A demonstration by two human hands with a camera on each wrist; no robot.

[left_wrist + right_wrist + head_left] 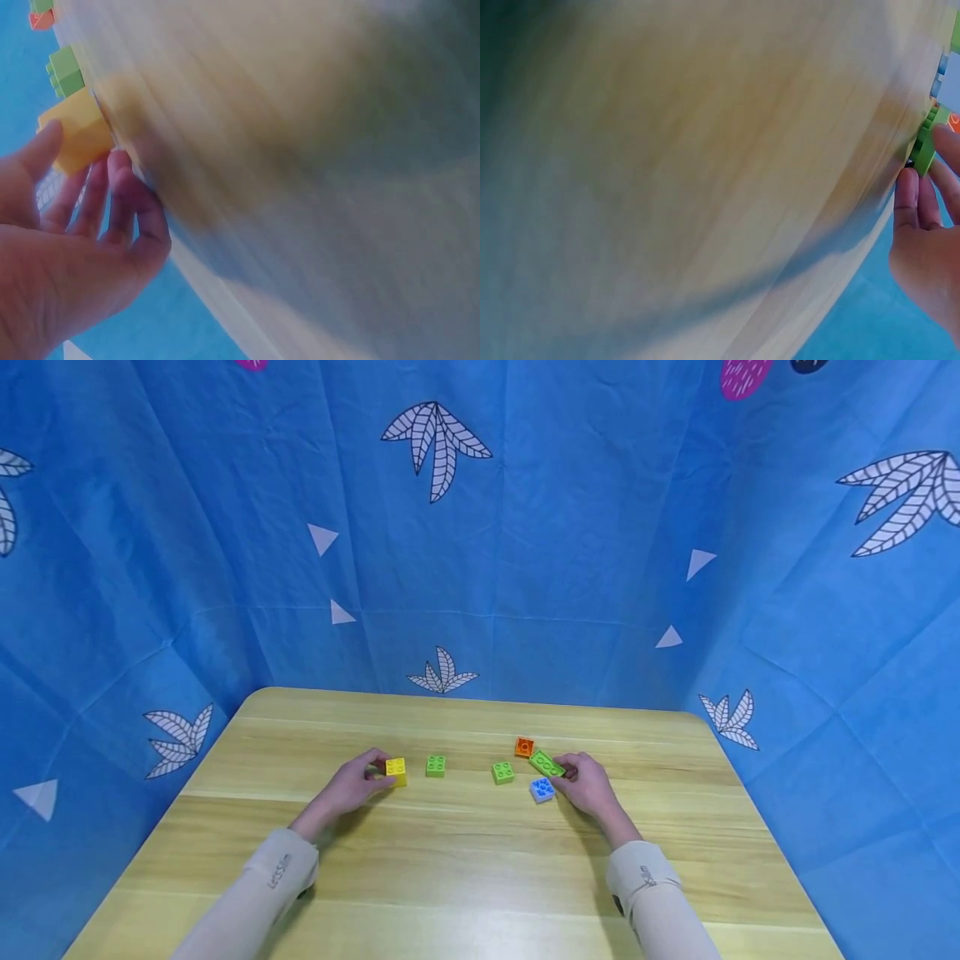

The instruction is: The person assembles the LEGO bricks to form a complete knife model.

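My left hand [357,783] holds a yellow toy brick [396,772] between thumb and fingers, at the left of the table. In the left wrist view the thumb lies on one face of that yellow brick [77,133], the fingers along another side. On the right, my right hand [588,781] pinches a long green brick [547,764] by its near end. The right wrist view shows this green brick [927,142] tilted, its studs turned toward the table. A blue brick [542,790] lies just in front of it, and an orange brick [524,747] beside its far end.
Two small green bricks stand between the hands: one green brick [436,766] near the yellow one, another green brick [502,772] left of the blue one. The wooden table [450,868] ends at a blue patterned curtain [480,560] behind and at both sides.
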